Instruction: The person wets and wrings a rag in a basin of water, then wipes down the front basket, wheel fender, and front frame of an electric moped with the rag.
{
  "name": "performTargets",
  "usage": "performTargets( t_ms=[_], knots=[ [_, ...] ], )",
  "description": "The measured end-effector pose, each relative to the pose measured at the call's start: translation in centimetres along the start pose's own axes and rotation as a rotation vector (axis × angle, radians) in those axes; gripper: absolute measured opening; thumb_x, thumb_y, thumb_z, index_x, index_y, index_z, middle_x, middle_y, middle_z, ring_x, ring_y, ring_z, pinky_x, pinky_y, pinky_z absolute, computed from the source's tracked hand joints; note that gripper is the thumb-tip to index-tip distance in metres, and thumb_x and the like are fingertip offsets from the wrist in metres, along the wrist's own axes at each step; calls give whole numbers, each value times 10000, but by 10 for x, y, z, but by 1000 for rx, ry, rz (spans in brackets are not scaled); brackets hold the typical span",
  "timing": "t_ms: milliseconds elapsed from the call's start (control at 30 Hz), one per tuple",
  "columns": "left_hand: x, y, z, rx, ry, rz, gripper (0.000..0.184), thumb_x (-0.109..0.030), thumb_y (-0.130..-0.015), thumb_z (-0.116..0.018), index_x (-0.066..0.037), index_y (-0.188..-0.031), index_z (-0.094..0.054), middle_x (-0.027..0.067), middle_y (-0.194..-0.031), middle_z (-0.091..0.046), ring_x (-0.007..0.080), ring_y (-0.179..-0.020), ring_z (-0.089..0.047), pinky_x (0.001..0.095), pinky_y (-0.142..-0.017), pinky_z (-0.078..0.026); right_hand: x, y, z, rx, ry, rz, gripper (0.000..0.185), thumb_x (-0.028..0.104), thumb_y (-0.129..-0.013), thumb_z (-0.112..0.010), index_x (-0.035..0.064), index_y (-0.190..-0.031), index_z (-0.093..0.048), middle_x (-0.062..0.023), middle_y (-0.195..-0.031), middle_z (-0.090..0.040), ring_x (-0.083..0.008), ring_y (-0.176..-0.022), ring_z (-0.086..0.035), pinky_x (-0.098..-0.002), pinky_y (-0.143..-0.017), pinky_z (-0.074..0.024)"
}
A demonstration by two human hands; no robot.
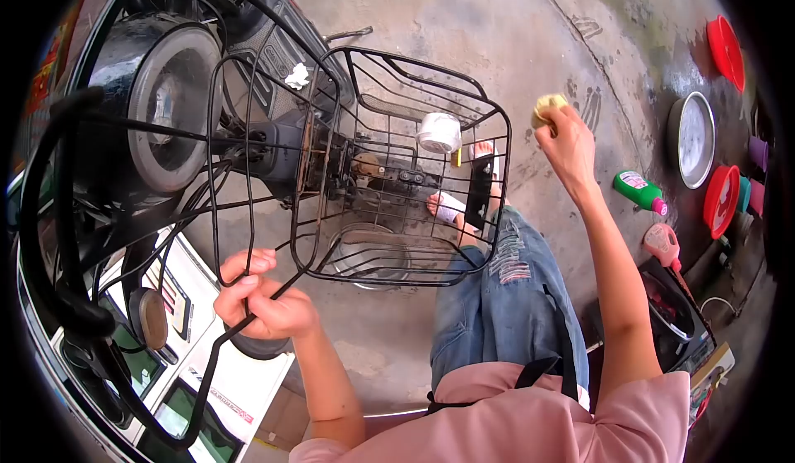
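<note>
My left hand (269,301) is closed around a black metal wire of the rack beside the wire basket (414,282). The basket is fixed to the front of a black scooter or motorbike (141,107). Off to the right of the basket, my right hand (570,144) holds a yellow cloth or sponge (548,105) in bent fingers, in the air above the floor. A white rounded item (439,133) shows at the basket's far right part; its kind is unclear. On the ribbed footboard lies a crumpled white tissue (297,76).
Along the right stand a green bottle (638,190), a pink bottle (662,243), a metal basin (694,140) and red basins (722,202). Another metal basin (371,277) shows below the basket. A white vehicle (240,380) is at lower left. The floor (464,16) is concrete.
</note>
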State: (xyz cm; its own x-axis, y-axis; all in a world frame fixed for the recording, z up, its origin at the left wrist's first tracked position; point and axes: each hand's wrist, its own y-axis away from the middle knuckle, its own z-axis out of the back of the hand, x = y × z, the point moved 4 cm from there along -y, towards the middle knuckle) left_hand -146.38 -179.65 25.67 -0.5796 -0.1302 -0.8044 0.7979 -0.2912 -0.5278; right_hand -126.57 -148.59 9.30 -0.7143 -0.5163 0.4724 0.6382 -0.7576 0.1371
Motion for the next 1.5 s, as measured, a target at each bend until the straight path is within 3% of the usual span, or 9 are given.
performTargets(
  t_ms=[233,400,600,733,1000,1133,1233,1367,1500],
  knots=[
    [0,-2,-1,13,15,-8,166,60,-753,-330,-28,-867,-413,168,-822,-501,213,-655,-467,323,-606,-454,171,-42,-99,-221,-90,932,146,133,-758,-540,68,-885,-571,-47,-963,-470,-195,-930,-490,-290,-812,-435],
    [2,-3,-2,19,25,-5,171,60,-754,-322,-26,-871,-412,171,-817,-499,212,-658,-469,322,-608,-455,166,-45,-154,-184,-24,719,253,121,-804,-489,7,-1027,-529,-153,-1266,-416,-260,-1107,-469,-362,-928,-394],
    [4,-6,-2,-37,1,-13,143,65,-745,-332,-8,-837,-413,193,-724,-511,225,-572,-471,327,-531,-472,111,-2,-172,109,-296,123,556,123,-733,-635,-31,-1212,-399,-253,-1143,-462,-395,-1046,-473,-415,-880,-414],
    [7,-6,-2,-55,-11,6,152,69,-731,-324,-8,-830,-410,194,-723,-505,220,-567,-465,322,-524,-467,89,1,-157,142,-489,-197,462,161,-783,-590,-73,-1154,-442,-236,-1124,-452,-383,-1037,-475,-399,-904,-391],
    [9,-6,0,31,32,19,170,60,-752,-322,-23,-869,-413,172,-766,-500,210,-618,-458,319,-578,-448,71,21,-156,-132,-615,-680,545,200,-797,-570,-86,-1226,-392,-244,-1241,-336,-373,-1134,-398,-381,-970,-337],
    [8,-6,0,60,25,13,174,55,-765,-323,-33,-885,-413,160,-796,-501,203,-646,-458,320,-612,-440,156,-15,-176,-38,-630,-342,453,133,-763,-599,-99,-1105,-414,-289,-1276,-265,-442,-1181,-310,-463,-1020,-269],
    [8,-6,-1,74,47,25,174,53,-765,-321,-35,-882,-415,158,-797,-502,202,-649,-457,318,-613,-440,199,-36,-170,-64,-956,-483,435,49,-746,-583,-110,-1102,-389,-314,-1285,-248,-473,-1152,-353,-424,-999,-307],
    [10,-6,0,77,70,27,175,55,-766,-317,-37,-880,-413,155,-801,-499,201,-663,-460,317,-627,-440,218,-23,-116,-203,-751,270,405,7,-736,-565,-83,-1104,-420,-226,-1277,-325,-412,-1111,-417,-436,-955,-355],
    [9,-5,1,78,60,32,189,74,-765,-311,-28,-883,-418,160,-802,-502,200,-663,-463,306,-620,-442,199,-48,-103,-297,-370,296,436,82,-745,-587,-10,-1150,-453,-160,-1219,-411,-343,-1023,-465,-395,-860,-410]
  ],
)
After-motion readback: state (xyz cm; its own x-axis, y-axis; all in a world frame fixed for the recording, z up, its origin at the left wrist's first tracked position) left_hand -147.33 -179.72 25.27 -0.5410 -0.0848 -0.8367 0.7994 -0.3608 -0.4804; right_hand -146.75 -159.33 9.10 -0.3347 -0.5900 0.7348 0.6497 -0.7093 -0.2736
